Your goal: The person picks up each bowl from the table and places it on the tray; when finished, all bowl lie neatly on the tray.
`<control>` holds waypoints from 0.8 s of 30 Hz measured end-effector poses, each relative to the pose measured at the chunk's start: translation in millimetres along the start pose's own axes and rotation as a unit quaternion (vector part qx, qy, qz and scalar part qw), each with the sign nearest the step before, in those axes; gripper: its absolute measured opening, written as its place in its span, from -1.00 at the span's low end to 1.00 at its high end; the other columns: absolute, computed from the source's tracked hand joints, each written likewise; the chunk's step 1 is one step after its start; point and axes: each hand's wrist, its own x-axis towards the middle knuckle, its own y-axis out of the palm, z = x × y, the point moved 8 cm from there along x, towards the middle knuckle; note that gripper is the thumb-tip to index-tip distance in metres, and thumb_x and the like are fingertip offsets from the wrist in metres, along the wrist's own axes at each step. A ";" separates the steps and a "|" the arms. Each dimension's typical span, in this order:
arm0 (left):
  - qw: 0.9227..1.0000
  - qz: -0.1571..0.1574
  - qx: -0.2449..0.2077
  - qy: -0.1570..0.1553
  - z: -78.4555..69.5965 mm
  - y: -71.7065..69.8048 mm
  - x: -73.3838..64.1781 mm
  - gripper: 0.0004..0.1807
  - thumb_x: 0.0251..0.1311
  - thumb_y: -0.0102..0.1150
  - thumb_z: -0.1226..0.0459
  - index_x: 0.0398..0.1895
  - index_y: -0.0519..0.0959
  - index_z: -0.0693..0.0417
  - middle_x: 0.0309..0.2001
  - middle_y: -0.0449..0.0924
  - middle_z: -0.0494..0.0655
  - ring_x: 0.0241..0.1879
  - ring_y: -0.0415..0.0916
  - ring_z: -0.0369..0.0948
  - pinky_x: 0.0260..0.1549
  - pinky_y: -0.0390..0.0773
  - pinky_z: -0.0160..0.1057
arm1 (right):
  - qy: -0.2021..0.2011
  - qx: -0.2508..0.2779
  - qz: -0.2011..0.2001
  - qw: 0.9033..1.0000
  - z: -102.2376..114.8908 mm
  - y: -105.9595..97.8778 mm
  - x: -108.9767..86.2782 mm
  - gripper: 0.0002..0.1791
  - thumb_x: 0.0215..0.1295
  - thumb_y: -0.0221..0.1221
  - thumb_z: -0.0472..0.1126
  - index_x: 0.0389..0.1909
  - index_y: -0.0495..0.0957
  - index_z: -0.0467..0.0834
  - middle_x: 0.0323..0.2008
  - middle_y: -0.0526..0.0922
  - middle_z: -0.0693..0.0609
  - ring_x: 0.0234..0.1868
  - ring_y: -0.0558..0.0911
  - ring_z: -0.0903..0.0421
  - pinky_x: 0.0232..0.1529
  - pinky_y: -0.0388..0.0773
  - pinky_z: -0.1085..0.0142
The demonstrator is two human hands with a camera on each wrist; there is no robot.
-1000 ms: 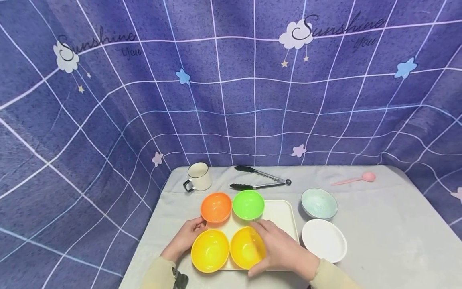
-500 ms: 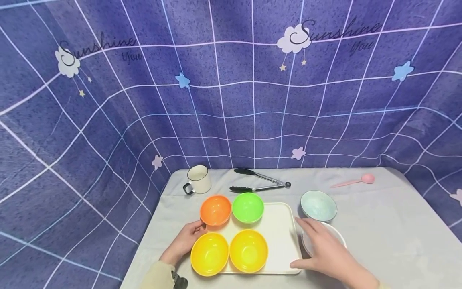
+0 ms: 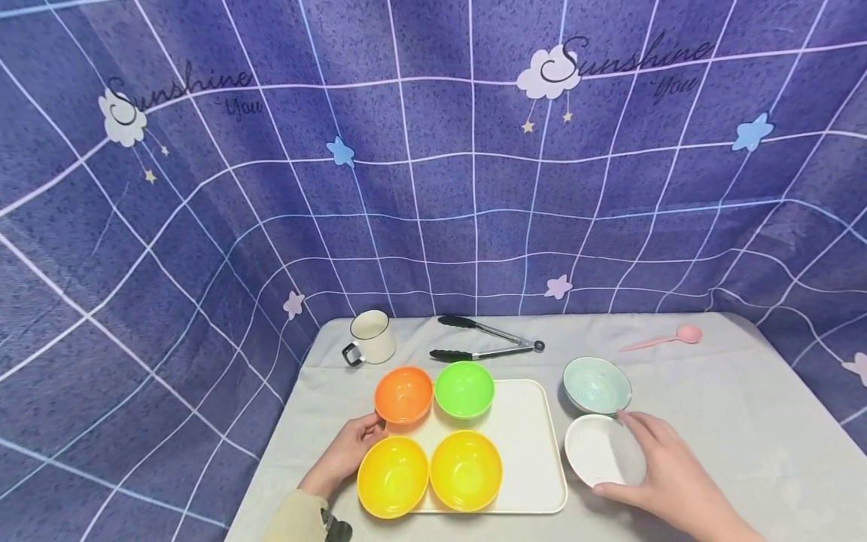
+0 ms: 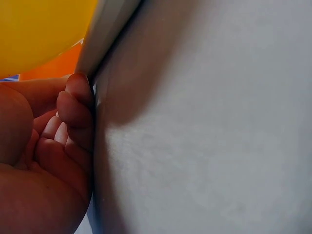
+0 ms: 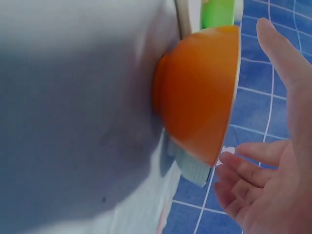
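Observation:
A cream tray (image 3: pixel 531 452) bears two yellow bowls (image 3: pixel 393 477) in front, with an orange bowl (image 3: pixel 403 396) and a green bowl (image 3: pixel 464 390) behind. At its left edge my left hand (image 3: pixel 347 452) grips the rim with curled fingers, their tips (image 4: pixel 78 87) against the tray's edge in the left wrist view. To the tray's right stands a bowl, white inside (image 3: pixel 596 448) and orange outside (image 5: pixel 200 92). My right hand (image 3: pixel 667 470) spreads over its right side, fingertips close to the rim and thumb apart from it; contact is unclear.
A pale blue-green bowl (image 3: pixel 597 385) stands just behind the white-lined bowl. Black-and-steel tongs (image 3: pixel 488 342), a white mug (image 3: pixel 374 339) and a pink spoon (image 3: pixel 670 337) lie or stand along the back. A purple curtain (image 3: pixel 433 188) rises behind the table.
My right hand has moved right, from the front right yellow bowl across the tray to the white-lined bowl. The left hand and the bowls stay in place.

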 end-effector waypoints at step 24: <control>1.000 0.006 0.002 0.020 -2.8 -0.9 0.9 -0.80 0.48 0.19 0.31 0.06 0.64 0.14 -0.40 0.55 -0.09 -0.39 0.47 -0.13 -0.34 0.49 -0.26 | 0.038 0.026 0.025 0.999 -3.2 22.9 -4.8 0.48 -0.53 0.65 0.45 0.31 0.38 -0.51 0.11 0.54 -0.33 0.11 0.55 -0.30 0.04 0.45 -0.18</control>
